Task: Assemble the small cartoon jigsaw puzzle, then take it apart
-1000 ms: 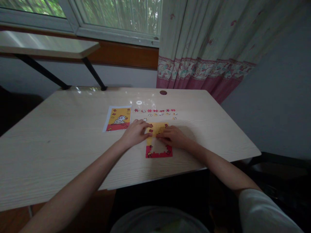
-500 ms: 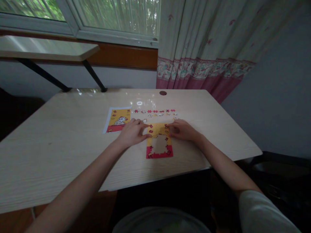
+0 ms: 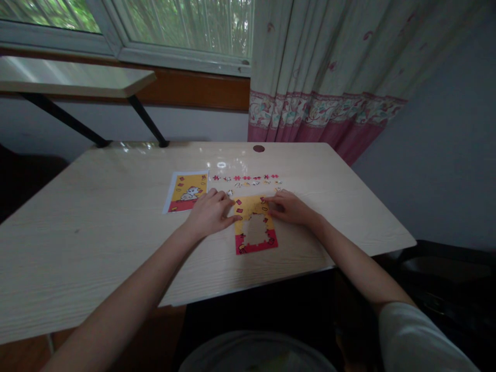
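Observation:
A partly assembled jigsaw puzzle (image 3: 252, 206) lies flat on the table, yellow above and red below, with an open gap in its middle where the tabletop shows. My left hand (image 3: 211, 213) grips its left edge, thumb and index finger apart along the side. On the opposite edge, my right hand (image 3: 291, 207) holds the upper right corner with index finger and thumb. Loose jigsaw pieces (image 3: 247, 178) lie in rows beyond the puzzle, red ones farthest back, white and yellow ones nearer. A few single pieces sit close to my fingertips.
A printed reference picture (image 3: 189, 192) of a white bird on yellow and red lies left of the puzzle, partly behind my left hand. The pale wooden table (image 3: 96, 232) has a raised shelf (image 3: 77, 77) at back left. A curtain (image 3: 310, 77) hangs behind.
The puzzle has turned slightly between my hands, its lower edge swinging a little to the right. Both hands stay on its sides; the loose pieces keep their places.

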`<state>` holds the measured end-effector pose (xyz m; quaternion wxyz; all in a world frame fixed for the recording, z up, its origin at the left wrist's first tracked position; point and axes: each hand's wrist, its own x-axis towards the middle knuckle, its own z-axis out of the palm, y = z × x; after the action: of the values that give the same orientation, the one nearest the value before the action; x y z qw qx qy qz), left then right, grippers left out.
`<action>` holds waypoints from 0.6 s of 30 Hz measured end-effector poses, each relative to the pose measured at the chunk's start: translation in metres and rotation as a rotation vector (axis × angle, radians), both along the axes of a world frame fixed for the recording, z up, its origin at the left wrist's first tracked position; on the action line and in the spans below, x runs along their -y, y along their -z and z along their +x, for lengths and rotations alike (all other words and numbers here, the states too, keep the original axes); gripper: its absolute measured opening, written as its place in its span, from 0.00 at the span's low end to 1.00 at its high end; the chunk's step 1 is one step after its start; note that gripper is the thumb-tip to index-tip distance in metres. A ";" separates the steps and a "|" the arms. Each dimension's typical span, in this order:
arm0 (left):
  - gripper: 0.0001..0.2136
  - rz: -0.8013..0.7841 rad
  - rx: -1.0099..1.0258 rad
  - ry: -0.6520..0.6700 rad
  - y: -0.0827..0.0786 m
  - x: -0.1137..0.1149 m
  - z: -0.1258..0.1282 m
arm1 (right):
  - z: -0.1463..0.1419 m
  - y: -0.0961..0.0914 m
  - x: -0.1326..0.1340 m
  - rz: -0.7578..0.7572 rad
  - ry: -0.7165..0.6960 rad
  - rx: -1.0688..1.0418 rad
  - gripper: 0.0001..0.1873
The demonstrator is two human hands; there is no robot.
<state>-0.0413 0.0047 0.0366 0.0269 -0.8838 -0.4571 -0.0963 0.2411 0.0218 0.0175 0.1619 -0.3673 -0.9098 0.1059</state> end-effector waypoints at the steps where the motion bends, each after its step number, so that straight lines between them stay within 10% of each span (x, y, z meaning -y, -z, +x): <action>1: 0.21 0.000 0.005 0.001 0.000 0.000 0.000 | 0.000 0.000 0.000 0.000 0.002 0.002 0.21; 18: 0.20 -0.004 -0.006 0.040 0.000 0.001 0.000 | -0.002 -0.002 0.003 -0.012 0.003 -0.001 0.24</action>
<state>-0.0408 0.0041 0.0370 0.0246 -0.8931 -0.4394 -0.0933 0.2391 0.0188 0.0193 0.1602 -0.3694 -0.9085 0.1115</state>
